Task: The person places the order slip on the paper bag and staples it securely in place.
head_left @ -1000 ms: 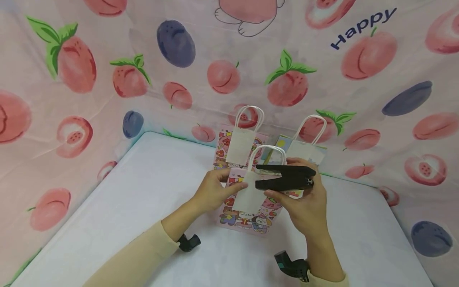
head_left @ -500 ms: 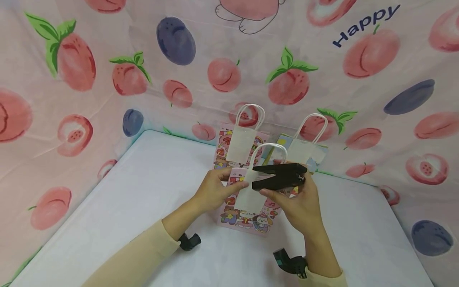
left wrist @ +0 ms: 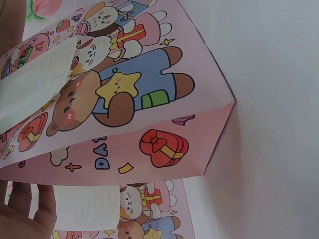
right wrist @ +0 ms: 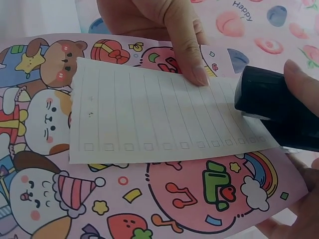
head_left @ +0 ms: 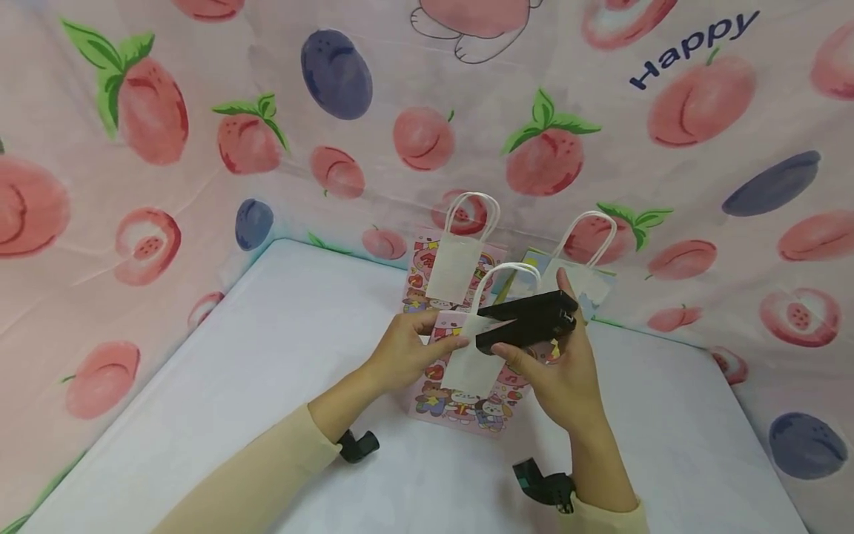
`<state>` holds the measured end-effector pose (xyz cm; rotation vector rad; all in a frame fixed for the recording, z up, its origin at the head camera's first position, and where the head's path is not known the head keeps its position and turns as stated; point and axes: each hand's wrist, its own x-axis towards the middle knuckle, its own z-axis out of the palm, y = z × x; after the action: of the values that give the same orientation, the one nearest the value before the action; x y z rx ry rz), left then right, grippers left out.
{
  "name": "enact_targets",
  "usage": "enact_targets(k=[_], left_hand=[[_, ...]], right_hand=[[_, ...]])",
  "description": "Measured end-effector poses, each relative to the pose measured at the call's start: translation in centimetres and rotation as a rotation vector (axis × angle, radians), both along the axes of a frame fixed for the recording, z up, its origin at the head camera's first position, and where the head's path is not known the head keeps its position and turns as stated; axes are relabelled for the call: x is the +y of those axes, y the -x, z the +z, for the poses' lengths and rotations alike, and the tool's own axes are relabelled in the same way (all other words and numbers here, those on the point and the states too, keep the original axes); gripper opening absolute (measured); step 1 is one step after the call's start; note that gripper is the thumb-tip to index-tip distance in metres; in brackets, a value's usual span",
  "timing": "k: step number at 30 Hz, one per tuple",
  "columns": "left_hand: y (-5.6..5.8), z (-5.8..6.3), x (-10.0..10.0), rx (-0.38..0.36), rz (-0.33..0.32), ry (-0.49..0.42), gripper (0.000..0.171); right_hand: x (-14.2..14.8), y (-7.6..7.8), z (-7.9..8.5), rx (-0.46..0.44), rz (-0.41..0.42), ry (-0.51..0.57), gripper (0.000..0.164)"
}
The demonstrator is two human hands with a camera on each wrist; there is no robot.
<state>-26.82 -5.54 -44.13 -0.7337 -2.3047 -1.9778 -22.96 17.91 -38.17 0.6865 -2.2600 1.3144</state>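
A pink gift bag (head_left: 427,408) printed with cartoon animals stands in front, its white cord handles (head_left: 507,267) upright. On its face lies a lined paper slip (right wrist: 149,114) with small check boxes. My left hand (head_left: 414,348) pinches the bag's upper left edge, thumb on the slip in the right wrist view. My right hand (head_left: 567,378) holds a black stapler (head_left: 527,319), thumb below and fingers behind. Its jaws reach over the bag's top edge and the slip's upper end. In the left wrist view the bag's printed side (left wrist: 164,144) shows.
Behind stand a second pink gift bag (head_left: 416,259) with a slip on it and a blue-green gift bag (head_left: 603,285), also with a white slip. A white table (head_left: 320,311) lies under everything. A peach-print cloth (head_left: 373,74) hangs around the back and sides.
My right hand has moved the stapler left onto the bag's top edge and tilted it, its rear end higher. An index finger has lifted behind it. The left hand keeps its grip.
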Motion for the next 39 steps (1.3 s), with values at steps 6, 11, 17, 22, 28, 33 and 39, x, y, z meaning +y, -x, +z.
enact_targets(k=[6, 11, 17, 22, 28, 33, 39], left_hand=[[-0.1, 0.1, 0.2, 0.001, 0.000, 0.010, 0.029], [-0.1, 0.2, 0.2, -0.003, 0.002, 0.006, 0.029], [-0.1, 0.4, 0.5, -0.015, -0.006, 0.017, 0.031], [-0.1, 0.5, 0.3, -0.025, 0.000, 0.031, 0.032], [0.0, 0.6, 0.0, -0.025, 0.012, 0.033, 0.029], [0.1, 0.7, -0.1, -0.025, 0.021, 0.049, 0.030], [0.9, 1.1, -0.3, 0.004, -0.050, 0.093, 0.036]], right_hand=[[0.3, 0.4, 0.3, -0.014, 0.018, -0.022, 0.118], [0.6, 1.5, 1.1, -0.080, 0.086, -0.012, 0.115], [1.1, 2.6, 2.2, -0.163, 0.101, -0.111, 0.081], [1.0, 3.1, 3.3, -0.252, 0.064, -0.177, 0.059], [0.6, 3.8, 4.1, -0.303, 0.094, -0.220, 0.045], [0.2, 3.8, 4.3, -0.305, 0.098, -0.228, 0.045], [0.2, 3.7, 4.6, -0.310, 0.083, -0.241, 0.046]])
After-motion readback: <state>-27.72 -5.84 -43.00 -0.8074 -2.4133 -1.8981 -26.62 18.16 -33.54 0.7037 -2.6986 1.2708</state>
